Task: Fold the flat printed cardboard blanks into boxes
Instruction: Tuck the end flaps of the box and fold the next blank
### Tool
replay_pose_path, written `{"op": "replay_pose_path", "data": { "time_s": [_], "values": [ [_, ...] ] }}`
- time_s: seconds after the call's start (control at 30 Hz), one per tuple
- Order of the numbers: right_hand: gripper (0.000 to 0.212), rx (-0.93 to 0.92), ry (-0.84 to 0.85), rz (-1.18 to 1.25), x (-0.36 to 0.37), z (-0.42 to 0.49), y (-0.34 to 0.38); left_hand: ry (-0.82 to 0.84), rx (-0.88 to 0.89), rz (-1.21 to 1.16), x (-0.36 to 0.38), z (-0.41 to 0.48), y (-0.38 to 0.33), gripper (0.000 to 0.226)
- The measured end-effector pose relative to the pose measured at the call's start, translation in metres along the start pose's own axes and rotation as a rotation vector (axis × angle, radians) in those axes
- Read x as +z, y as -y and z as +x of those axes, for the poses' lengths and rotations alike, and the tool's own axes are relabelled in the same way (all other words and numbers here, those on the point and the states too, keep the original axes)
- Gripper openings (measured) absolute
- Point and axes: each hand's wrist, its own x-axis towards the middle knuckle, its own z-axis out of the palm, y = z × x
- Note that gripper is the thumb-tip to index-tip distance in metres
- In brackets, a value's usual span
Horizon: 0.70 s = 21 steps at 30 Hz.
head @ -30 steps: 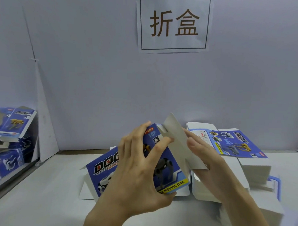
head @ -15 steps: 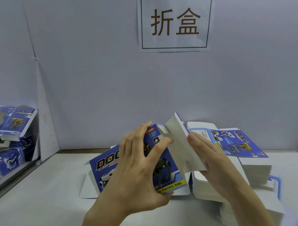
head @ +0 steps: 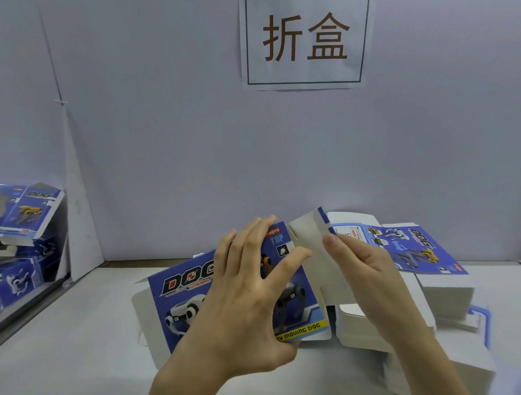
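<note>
Head view: box blank (head: 177,289) within curled grip of left hand (head: 242,301), straight fingers of right hand (head: 366,270) against grey flap (head: 305,232).

A paper sign (head: 303,38) on the wall (head: 167,118), white table (head: 67,347) below

Blank (head: 186,301): blue printed face with "DOG" lettering and robot-dog artwork; held tilted, printed face towards the viewer, above the middle of the table (head: 67,353); its grey unprinted side panel (head: 310,253) is bent up at the right-hand crease; stack of flat blanks (head: 446,292) lies towards the far right corner, white edges showing, top sheet printed side up.
</note>
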Motion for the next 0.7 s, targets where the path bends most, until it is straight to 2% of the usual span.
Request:
{"op": "replay_pose_path", "data": {
  "time_s": [0.1, 0.23, 0.4, 0.47, 0.53, 0.6, 0.7],
  "values": [
    [0.031, 0.008, -0.014, 0.008, 0.002, 0.000, -0.002, 0.000, -0.010, 0.012, 0.000, 0.000, 0.001, 0.104],
    [0.014, 0.061, 0.114, 0.100, 0.001, -0.001, 0.000, 0.004, -0.053, -0.020, -0.001, -0.001, 0.006, 0.101],
    [0.038, 0.122, 0.256, 0.335, -0.011, -0.001, -0.006, -0.004, -0.167, -0.147, -0.006, -0.003, 0.010, 0.098],
    [0.041, 0.064, 0.241, 0.237, -0.011, -0.002, -0.006, -0.022, -0.170, -0.162, -0.007, -0.002, 0.009, 0.099],
    [0.049, -0.054, 0.152, -0.002, -0.008, -0.004, -0.005, -0.045, -0.138, -0.144, -0.006, -0.001, 0.007, 0.097],
    [0.054, -0.147, 0.111, -0.142, -0.003, -0.004, -0.001, -0.061, -0.098, -0.110, -0.006, 0.000, 0.005, 0.095],
    [0.060, -0.255, 0.198, -0.238, 0.004, -0.007, 0.000, -0.088, -0.053, -0.087, -0.006, 0.002, 0.005, 0.092]
  ]
}}
